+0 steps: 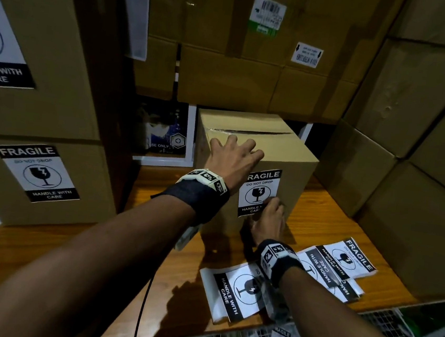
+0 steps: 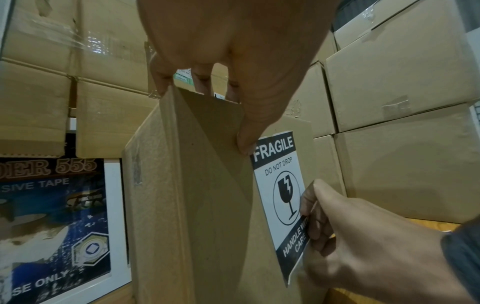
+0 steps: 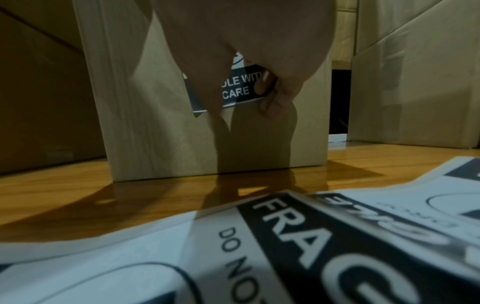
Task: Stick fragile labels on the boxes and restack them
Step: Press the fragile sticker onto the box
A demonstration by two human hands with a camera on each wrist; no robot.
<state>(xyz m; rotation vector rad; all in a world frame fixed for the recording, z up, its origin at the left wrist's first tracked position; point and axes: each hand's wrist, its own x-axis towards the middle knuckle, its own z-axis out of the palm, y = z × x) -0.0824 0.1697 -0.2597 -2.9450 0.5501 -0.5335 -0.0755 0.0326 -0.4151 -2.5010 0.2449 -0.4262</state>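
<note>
While atop the box, left hand spread; right hand pinching label.

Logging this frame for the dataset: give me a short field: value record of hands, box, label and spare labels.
left hand: spread on the box's top front edge, thumb beside the label's top
right hand: fingers at the label's lower right corner
box: upright on the wooden table, top taped
label: on the box front, lower right corner lifted off
spare labels: loose on the table, near side
</note>
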